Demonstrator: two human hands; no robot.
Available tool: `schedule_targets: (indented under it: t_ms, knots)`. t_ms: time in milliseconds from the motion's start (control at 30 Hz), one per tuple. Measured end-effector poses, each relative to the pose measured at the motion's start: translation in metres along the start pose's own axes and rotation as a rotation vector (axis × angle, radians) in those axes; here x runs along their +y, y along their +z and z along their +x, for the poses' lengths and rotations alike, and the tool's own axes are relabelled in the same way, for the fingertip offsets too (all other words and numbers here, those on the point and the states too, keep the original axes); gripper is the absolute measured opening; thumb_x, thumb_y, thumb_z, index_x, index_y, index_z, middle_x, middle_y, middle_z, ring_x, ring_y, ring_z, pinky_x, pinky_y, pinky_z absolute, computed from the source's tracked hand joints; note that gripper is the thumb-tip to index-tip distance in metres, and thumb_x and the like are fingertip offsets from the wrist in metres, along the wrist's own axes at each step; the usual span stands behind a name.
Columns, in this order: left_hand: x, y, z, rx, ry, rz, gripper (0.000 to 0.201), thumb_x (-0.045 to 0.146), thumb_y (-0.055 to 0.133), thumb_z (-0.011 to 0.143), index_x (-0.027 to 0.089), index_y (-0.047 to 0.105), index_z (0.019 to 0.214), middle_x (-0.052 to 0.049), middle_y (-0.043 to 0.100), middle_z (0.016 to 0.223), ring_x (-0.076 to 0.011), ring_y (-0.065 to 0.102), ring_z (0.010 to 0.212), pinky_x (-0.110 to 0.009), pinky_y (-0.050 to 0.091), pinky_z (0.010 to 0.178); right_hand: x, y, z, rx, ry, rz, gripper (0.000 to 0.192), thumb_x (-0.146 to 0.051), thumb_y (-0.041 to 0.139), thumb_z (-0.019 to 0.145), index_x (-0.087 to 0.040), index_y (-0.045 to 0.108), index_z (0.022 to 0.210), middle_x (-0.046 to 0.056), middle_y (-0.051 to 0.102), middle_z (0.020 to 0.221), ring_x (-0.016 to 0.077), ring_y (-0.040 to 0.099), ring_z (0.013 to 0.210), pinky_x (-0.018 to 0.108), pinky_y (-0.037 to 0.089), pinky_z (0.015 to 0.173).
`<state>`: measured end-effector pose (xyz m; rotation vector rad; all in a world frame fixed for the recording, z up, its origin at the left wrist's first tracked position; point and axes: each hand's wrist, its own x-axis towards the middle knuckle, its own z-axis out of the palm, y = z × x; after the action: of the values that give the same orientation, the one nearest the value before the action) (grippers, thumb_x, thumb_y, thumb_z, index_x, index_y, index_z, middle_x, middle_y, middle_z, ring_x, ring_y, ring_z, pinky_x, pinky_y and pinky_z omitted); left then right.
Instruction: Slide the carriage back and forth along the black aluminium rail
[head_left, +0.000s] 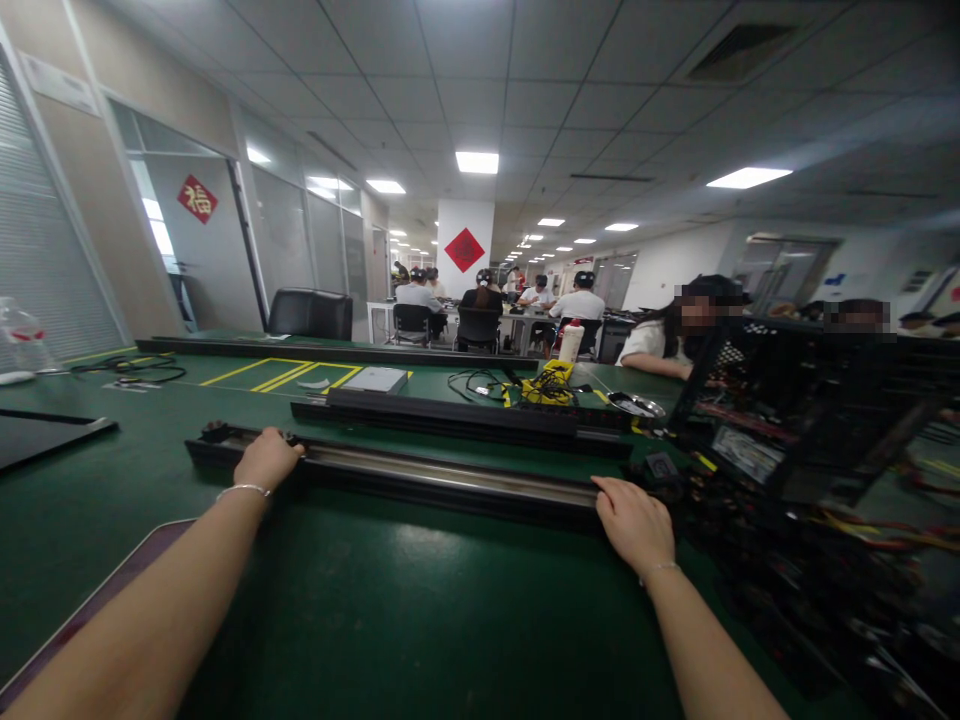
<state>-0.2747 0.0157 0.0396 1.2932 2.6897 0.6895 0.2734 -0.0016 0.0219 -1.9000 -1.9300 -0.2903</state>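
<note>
A long black rail (450,478) with a shiny metal strip along its inside lies across the green table in front of me. Near its left end, my left hand (268,458) is closed on the rail; a small dark knob-like part shows just beside the fingers. My right hand (637,520) grips the rail's right end from above, with its fingertips hidden behind the far edge. Small dark fittings (215,431) sit at the far left end of the rail.
More black rails (450,412) lie beyond. A white box (375,381), tangled cables (480,382), yellow tape lines and a metal dish (636,404) are farther back. At right stands an open black computer case (750,420) among wires. A co-worker (660,335) sits behind it.
</note>
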Motion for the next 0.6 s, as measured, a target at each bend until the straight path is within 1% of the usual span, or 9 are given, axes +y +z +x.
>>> schedule_targets:
  t_ms: [67,100,133,167,233,333,433,600]
  knots:
    - [0.007,0.005,-0.006,0.027,-0.024,-0.022,0.065,0.044,0.051,0.068,0.008,0.044,0.122,-0.025,0.052,0.123,-0.0379,0.049,0.114,-0.047,0.045,0.086,0.0,0.001,0.0,0.006,-0.004,-0.009,0.041,-0.029,0.031,0.084,-0.027,0.061,0.111,0.001,0.061,0.118,0.0184,0.051,0.112,0.037,0.036,0.089]
    - [0.01,0.008,-0.01,0.059,-0.051,-0.038,0.068,0.044,0.05,0.068,0.008,0.041,0.125,-0.025,0.048,0.127,-0.0386,0.045,0.118,-0.049,0.044,0.088,0.0,0.001,0.0,0.009,-0.004,-0.012,0.041,-0.028,0.031,0.084,-0.027,0.062,0.111,0.001,0.062,0.118,0.0185,0.051,0.112,0.037,0.037,0.089]
    - [0.014,0.011,-0.014,0.124,-0.101,-0.096,0.068,0.042,0.05,0.068,0.008,0.04,0.126,-0.025,0.046,0.129,-0.0383,0.041,0.122,-0.051,0.042,0.09,0.0,0.002,0.0,0.012,-0.005,-0.014,0.041,-0.028,0.03,0.084,-0.027,0.062,0.111,0.001,0.062,0.118,0.0185,0.051,0.111,0.037,0.037,0.089]
    - [0.017,0.014,-0.018,0.143,-0.117,-0.112,0.069,0.041,0.048,0.069,0.008,0.038,0.129,-0.025,0.043,0.132,-0.0378,0.037,0.125,-0.052,0.04,0.092,0.001,0.002,0.0,0.016,-0.006,-0.015,0.041,-0.028,0.03,0.084,-0.027,0.062,0.111,0.001,0.062,0.118,0.0185,0.051,0.112,0.037,0.037,0.089]
    - [0.021,0.018,-0.026,0.169,-0.119,-0.128,0.068,0.038,0.046,0.071,0.007,0.035,0.131,-0.025,0.037,0.137,-0.0355,0.029,0.131,-0.052,0.036,0.097,0.002,0.003,0.001,0.019,-0.01,-0.013,0.042,-0.029,0.029,0.084,-0.027,0.062,0.11,0.001,0.062,0.118,0.0184,0.051,0.112,0.037,0.036,0.09]
    - [0.02,0.022,-0.034,0.229,-0.1,-0.17,0.063,0.036,0.042,0.073,0.013,0.037,0.131,-0.02,0.037,0.139,-0.033,0.02,0.135,-0.053,0.03,0.102,0.003,0.003,0.001,0.012,-0.016,-0.008,0.042,-0.03,0.029,0.085,-0.028,0.062,0.11,0.001,0.062,0.117,0.0184,0.051,0.112,0.037,0.036,0.09]
    - [0.019,0.022,-0.037,0.211,-0.093,-0.196,0.064,0.038,0.041,0.073,0.011,0.038,0.131,-0.02,0.041,0.135,-0.0328,0.021,0.135,-0.051,0.032,0.102,0.004,0.003,0.002,-0.002,-0.012,-0.001,0.042,-0.031,0.029,0.085,-0.028,0.062,0.111,0.0,0.061,0.118,0.0186,0.05,0.113,0.037,0.037,0.09]
    - [0.021,0.019,-0.038,0.24,-0.108,-0.193,0.06,0.041,0.044,0.071,0.013,0.045,0.124,-0.019,0.045,0.132,-0.0336,0.026,0.131,-0.052,0.035,0.099,0.004,0.002,0.002,-0.009,-0.008,-0.005,0.042,-0.032,0.03,0.085,-0.028,0.062,0.111,0.0,0.061,0.119,0.0187,0.05,0.114,0.037,0.037,0.09]
